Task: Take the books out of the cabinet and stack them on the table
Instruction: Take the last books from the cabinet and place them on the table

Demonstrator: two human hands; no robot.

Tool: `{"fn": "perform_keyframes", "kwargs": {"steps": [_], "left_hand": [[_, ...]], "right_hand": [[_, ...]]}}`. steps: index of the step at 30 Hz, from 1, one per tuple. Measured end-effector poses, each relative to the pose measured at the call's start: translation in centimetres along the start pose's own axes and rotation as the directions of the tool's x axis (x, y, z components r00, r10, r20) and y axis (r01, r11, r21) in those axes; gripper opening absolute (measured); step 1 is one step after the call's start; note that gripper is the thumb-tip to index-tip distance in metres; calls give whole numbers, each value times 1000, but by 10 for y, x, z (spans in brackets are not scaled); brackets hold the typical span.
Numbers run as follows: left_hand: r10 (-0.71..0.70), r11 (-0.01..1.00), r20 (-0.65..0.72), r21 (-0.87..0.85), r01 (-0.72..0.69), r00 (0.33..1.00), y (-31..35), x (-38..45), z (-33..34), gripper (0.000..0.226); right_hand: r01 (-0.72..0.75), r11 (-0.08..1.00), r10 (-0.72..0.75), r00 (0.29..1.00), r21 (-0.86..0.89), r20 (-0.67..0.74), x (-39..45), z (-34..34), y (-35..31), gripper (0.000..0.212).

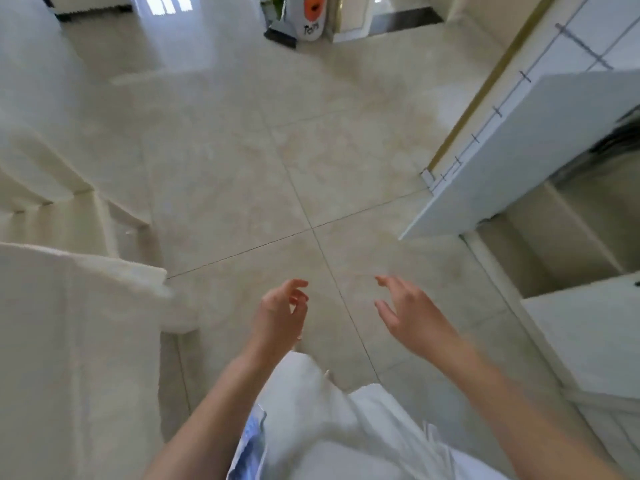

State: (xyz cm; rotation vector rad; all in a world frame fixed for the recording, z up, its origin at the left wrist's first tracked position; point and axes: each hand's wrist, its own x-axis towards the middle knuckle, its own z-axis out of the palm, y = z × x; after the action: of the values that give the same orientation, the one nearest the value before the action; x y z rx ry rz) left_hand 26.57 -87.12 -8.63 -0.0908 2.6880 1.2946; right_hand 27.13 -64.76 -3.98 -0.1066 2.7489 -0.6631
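Both hands empty over the tiled floor (pixel 242 161): left hand (pixel 282 311) w/ fingers loosely curled, right hand (pixel 403 308) spread wide, nothing held. Cabinet (pixel 519 216) is to the right, its white door (pixel 512 147) swung open into the walkway. Main risk imo: knocking an arm or hip on that door edge when turning in, or grabbing blind at the shelves since the view is blurred. No books visible; a dark shape deep inside the cabinet at far right can't be made out. Table not clearly identifiable; the pale furniture (pixel 69 341) at left is cut off and overexposed.
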Motion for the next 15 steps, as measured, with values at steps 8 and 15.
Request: {"fn": "perform_keyframes", "kwargs": {"steps": [8,15], "left_hand": [[142,983,324,66,-172,935,94,92,88,29],[287,925,515,69,-372,808,182,197,164,31]], "right_hand": [[-334,928,361,917,168,-168,-1,-58,108,48],[-529,801,591,772,281,-234,23,-108,192,48]]}}
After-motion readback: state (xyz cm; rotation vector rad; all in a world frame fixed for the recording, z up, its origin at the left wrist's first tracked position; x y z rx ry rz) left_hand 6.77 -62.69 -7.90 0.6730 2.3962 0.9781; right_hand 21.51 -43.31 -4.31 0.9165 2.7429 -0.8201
